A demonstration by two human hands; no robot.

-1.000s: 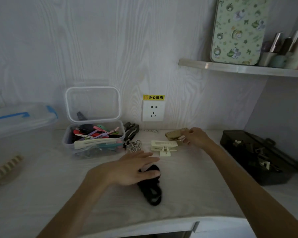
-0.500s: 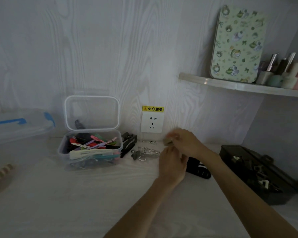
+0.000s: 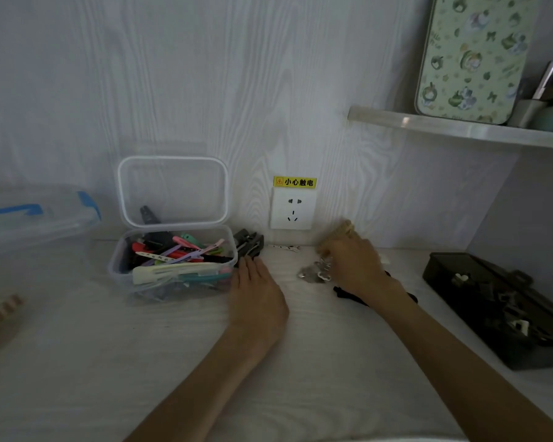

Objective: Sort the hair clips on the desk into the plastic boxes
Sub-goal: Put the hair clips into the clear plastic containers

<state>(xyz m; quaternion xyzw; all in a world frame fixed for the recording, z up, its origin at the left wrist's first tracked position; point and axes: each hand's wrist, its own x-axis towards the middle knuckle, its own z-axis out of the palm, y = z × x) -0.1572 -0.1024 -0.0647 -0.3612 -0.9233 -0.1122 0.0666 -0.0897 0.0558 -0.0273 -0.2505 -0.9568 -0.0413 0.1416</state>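
A clear plastic box [image 3: 118,266] with its lid [image 3: 173,189] raised against the wall holds several coloured hair clips [image 3: 179,255]. A dark clip [image 3: 249,242] lies just right of this box, and my left hand [image 3: 257,295] lies flat on the desk with its straight fingertips at that clip. My right hand [image 3: 356,266] grips a tan clip [image 3: 342,231] near the wall. Silver clips [image 3: 315,273] lie by its fingers. A black clip [image 3: 348,293] is partly hidden under the wrist. A thin silver pin [image 3: 286,247] lies below the socket.
A dark plastic box [image 3: 460,266] holding clips stands at the right. At far left sit a clear container with blue handles [image 3: 35,218] and a beige toothed clip [image 3: 0,314]. A wall socket [image 3: 292,212] is behind. A shelf [image 3: 460,129] carries a patterned tin.
My left hand has moved away from my right hand, leftward to the dark clip beside the clear box. My right hand still grips the tan clip near the wall.
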